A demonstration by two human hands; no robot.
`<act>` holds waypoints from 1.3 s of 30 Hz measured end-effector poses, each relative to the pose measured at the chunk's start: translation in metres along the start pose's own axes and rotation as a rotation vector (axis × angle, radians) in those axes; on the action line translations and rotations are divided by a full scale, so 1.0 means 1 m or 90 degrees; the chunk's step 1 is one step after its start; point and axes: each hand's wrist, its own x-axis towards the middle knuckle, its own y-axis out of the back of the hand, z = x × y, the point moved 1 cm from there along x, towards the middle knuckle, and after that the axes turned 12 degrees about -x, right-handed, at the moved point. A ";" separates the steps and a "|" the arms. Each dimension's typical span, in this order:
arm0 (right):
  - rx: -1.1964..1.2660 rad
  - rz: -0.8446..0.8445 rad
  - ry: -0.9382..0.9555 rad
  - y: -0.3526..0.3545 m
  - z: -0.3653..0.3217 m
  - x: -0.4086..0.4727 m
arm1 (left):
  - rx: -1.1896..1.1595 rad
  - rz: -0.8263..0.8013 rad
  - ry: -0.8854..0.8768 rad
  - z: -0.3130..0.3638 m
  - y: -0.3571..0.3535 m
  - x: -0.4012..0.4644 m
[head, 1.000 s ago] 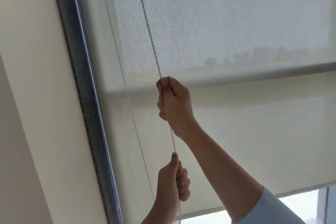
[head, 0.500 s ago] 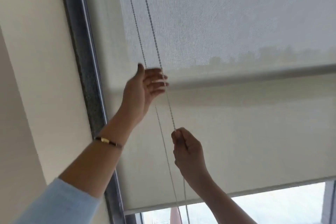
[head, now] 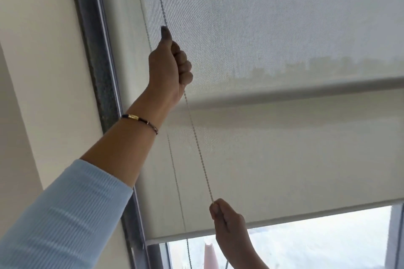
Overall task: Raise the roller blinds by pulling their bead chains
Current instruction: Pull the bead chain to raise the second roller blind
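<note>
Hands are both gripping the thin bead chain point(head: 197, 144) beside the roller blind point(head: 273, 155), left hand point(head: 169, 67) high, right hand point(head: 227, 223) low; it is looking light, limp, probably slippery, so fists are closing around beads.

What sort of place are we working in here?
Probably a room high in a building, at a large window: a roller blind with a bead chain, a grey window frame, and a hazy skyline through the fabric.
</note>
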 end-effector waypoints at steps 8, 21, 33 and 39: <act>0.199 -0.209 -0.260 -0.001 0.032 0.009 | -0.014 0.043 -0.022 -0.033 0.046 -0.040; 0.500 -0.240 -0.134 0.065 -0.104 0.134 | -0.035 0.047 0.021 -0.069 0.079 -0.103; 0.451 -0.340 -0.025 0.061 -0.186 0.163 | -0.029 0.103 0.116 -0.127 0.117 -0.168; 0.449 -0.408 0.016 0.051 -0.200 0.155 | -0.029 0.154 0.178 -0.153 0.135 -0.192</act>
